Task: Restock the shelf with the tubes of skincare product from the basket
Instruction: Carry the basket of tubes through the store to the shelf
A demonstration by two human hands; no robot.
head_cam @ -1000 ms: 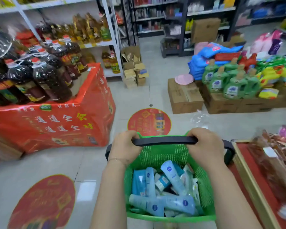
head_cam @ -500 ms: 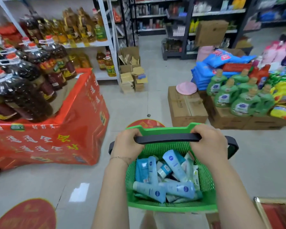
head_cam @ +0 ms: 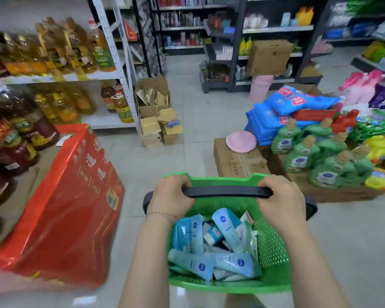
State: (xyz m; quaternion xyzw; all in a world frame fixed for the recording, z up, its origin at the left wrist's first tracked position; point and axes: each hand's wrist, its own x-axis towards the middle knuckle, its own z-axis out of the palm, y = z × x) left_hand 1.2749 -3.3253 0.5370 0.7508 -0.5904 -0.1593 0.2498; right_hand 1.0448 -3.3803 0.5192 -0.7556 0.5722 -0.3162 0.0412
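The green perforated plastic basket (head_cam: 271,247) hangs directly below the camera, above the tiled floor. Inside it lie the pale blue soft plastic tubes (head_cam: 226,230), piled loosely at crossed angles. Several carry a round dark blue logo, and the pile fills the basket bottom. The left hand (head_cam: 172,196) and the right hand (head_cam: 280,201) are each curled round the flat black plastic handle (head_cam: 227,192), well apart, knuckles up. To the left stands a red-draped display stand (head_cam: 76,207). Ahead on the right, green detergent bottles (head_cam: 302,156) sit on cardboard cartons (head_cam: 233,161). Dark metal shelving (head_cam: 271,30) lies farthest.
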